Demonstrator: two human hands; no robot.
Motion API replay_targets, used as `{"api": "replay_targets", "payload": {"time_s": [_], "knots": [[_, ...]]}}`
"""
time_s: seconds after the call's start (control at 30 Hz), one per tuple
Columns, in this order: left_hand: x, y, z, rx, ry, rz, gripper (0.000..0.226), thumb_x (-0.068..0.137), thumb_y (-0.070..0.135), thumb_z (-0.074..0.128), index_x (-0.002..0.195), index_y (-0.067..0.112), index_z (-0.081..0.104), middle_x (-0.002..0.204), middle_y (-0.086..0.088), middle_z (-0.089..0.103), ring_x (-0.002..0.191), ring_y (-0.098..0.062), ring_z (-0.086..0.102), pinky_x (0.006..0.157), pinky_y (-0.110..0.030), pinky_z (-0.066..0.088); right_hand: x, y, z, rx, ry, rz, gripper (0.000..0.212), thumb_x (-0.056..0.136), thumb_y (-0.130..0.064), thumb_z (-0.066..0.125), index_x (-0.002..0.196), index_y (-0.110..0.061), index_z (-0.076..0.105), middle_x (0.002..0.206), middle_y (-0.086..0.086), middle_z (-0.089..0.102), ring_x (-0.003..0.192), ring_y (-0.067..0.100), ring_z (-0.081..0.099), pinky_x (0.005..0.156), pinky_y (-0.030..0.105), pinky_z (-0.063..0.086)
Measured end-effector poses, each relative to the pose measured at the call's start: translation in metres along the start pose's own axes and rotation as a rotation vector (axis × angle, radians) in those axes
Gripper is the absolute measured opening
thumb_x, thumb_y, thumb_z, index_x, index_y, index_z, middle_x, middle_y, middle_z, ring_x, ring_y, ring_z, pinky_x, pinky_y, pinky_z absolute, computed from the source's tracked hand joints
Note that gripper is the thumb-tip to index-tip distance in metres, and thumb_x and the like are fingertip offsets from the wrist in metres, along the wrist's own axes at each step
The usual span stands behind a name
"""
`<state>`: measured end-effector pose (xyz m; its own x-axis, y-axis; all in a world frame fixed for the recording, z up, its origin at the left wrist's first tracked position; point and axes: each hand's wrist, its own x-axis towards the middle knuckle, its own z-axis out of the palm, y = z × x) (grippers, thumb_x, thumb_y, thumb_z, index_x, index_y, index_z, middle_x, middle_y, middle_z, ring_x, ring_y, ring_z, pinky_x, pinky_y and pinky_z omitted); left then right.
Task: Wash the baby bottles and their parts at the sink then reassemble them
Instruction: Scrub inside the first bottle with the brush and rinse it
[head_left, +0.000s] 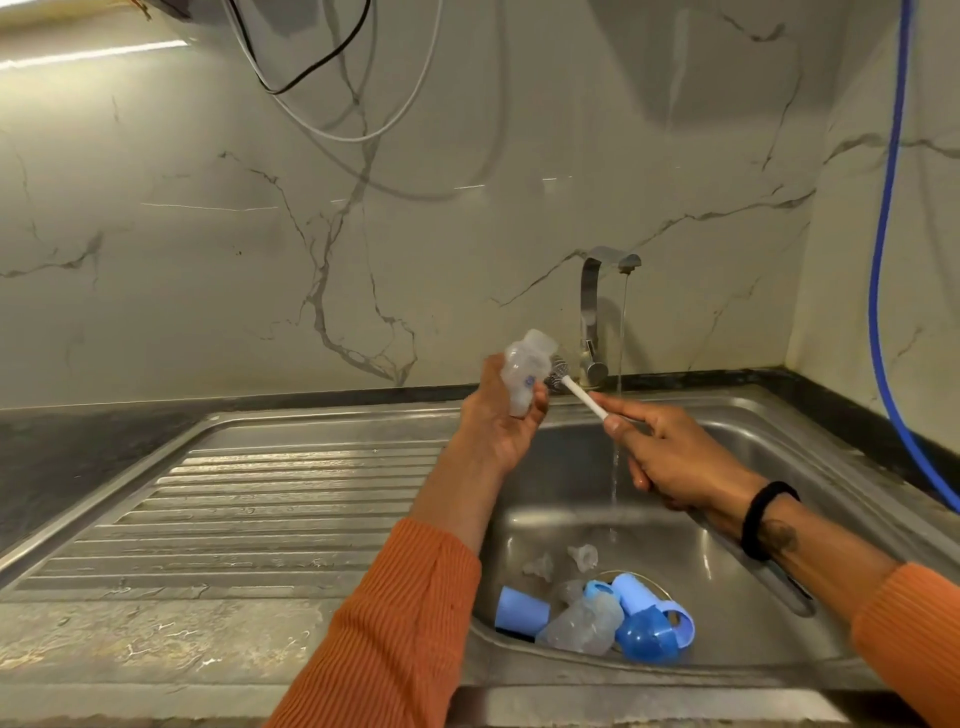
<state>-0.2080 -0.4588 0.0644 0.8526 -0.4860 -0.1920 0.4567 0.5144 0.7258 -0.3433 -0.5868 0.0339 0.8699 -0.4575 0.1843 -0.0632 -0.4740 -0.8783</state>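
1. The bottle (522, 371) is clear and small. It is held up in the air over the back left edge of the sink (727, 415).
2. The left hand (498, 421) has its fingers and thumb curled round the bottle's lower half. That grip looks firm.
3. The bottle leans, with its open mouth up and to the right. Its long way runs toward the brush.
4. The brush (569, 383) has a white handle and dark bristles. The bristles sit just beside the bottle, near its mouth.
5. The right hand (670, 457) pinches the far end of the handle. The brush lies up and left of this hand, so I think the next push goes that way, into the bottle.
6. Water (619, 364) runs from the tap (597, 312), just behind the right hand.
7. Down in the sink lie the other parts: a blue cap (522, 613), a second bottle (584, 626), a blue dome lid (647, 636) and two clear teats (583, 557). They are not yet put together.
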Motion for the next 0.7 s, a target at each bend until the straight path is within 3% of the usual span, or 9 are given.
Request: {"api": "replay_targets", "payload": {"time_s": [0.23, 0.3, 0.4, 0.53, 0.63, 0.7], "knots": [[0.007, 0.006, -0.013, -0.041, 0.145, 0.038, 0.041, 0.098, 0.038, 0.066, 0.118, 0.003, 0.058, 0.098, -0.019, 0.062, 0.067, -0.018, 0.059, 0.056, -0.024, 0.055, -0.014, -0.011, 0.004, -0.137, -0.076, -0.171, 0.042, 0.109, -0.033, 0.047, 0.144, -0.055, 0.043, 0.055, -0.01, 0.053, 0.048, 0.002, 0.047, 0.048, 0.016, 0.041], [0.004, -0.002, -0.01, -0.013, 0.117, -0.006, 0.042, 0.096, 0.042, 0.068, 0.114, 0.005, 0.059, 0.099, -0.019, 0.065, 0.072, -0.02, 0.063, 0.065, -0.028, 0.056, -0.015, -0.011, 0.013, -0.212, -0.037, -0.197, 0.045, 0.109, -0.035, 0.045, 0.148, -0.055, 0.037, 0.064, -0.009, 0.056, 0.052, 0.002, 0.051, 0.05, 0.012, 0.043], [0.001, -0.012, -0.007, 0.015, 0.069, -0.021, 0.047, 0.088, 0.034, 0.079, 0.12, 0.007, 0.056, 0.117, -0.024, 0.062, 0.097, -0.031, 0.068, 0.073, -0.036, 0.061, -0.009, -0.009, 0.014, -0.218, 0.043, -0.173, 0.046, 0.11, -0.035, 0.042, 0.151, -0.053, 0.034, 0.073, -0.006, 0.058, 0.059, 0.005, 0.055, 0.049, 0.011, 0.042], [-0.002, -0.007, -0.007, -0.045, 0.048, 0.038, 0.048, 0.087, 0.017, 0.081, 0.125, 0.006, 0.054, 0.126, -0.026, 0.059, 0.115, -0.042, 0.063, 0.1, -0.054, 0.055, -0.007, -0.004, 0.009, -0.152, 0.008, -0.119, 0.045, 0.11, -0.033, 0.044, 0.15, -0.052, 0.039, 0.068, -0.003, 0.056, 0.054, 0.005, 0.05, 0.046, 0.015, 0.04], [-0.002, 0.0, -0.012, -0.079, 0.1, 0.083, 0.054, 0.087, 0.013, 0.08, 0.133, 0.002, 0.053, 0.132, -0.026, 0.058, 0.118, -0.041, 0.061, 0.103, -0.056, 0.052, -0.01, -0.004, 0.006, -0.155, -0.055, -0.089, 0.044, 0.11, -0.033, 0.045, 0.15, -0.052, 0.041, 0.064, -0.001, 0.053, 0.05, 0.004, 0.047, 0.044, 0.016, 0.038], [-0.004, -0.001, -0.012, -0.058, 0.058, 0.078, 0.045, 0.085, 0.015, 0.082, 0.12, 0.003, 0.057, 0.129, -0.024, 0.059, 0.114, -0.04, 0.063, 0.102, -0.057, 0.053, -0.005, -0.003, 0.002, -0.183, -0.01, -0.064, 0.042, 0.11, -0.031, 0.045, 0.15, -0.046, 0.044, 0.064, -0.001, 0.054, 0.043, 0.001, 0.048, 0.042, 0.013, 0.036]]}}
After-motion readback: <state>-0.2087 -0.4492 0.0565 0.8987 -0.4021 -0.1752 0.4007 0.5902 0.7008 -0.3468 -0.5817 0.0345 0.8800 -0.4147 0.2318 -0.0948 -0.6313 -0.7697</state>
